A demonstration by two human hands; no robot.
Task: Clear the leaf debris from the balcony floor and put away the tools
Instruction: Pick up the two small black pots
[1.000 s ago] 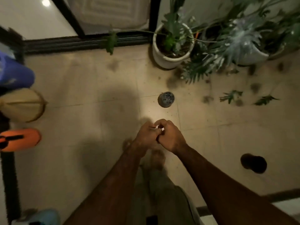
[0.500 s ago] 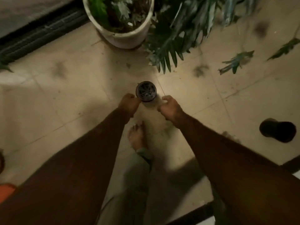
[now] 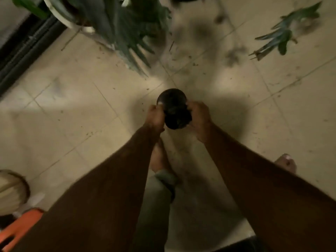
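Black cylinder in two-handed grip.
Left hand and right hand curl round it; leaves at two o'clock.

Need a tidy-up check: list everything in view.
round object: one, dark, between both hands
plant pot: one, white, top left
plant: one, green, top centre
fallen leaves: about two, green, upper right
debris specks: many, dark, across tiles
orange object: one, orange, bottom left
beige object: one, beige, left edge
door track: one, black, upper left
bare feet: two, beneath arms
left hand: one, grips object's left side
right hand: one, grips object's right side
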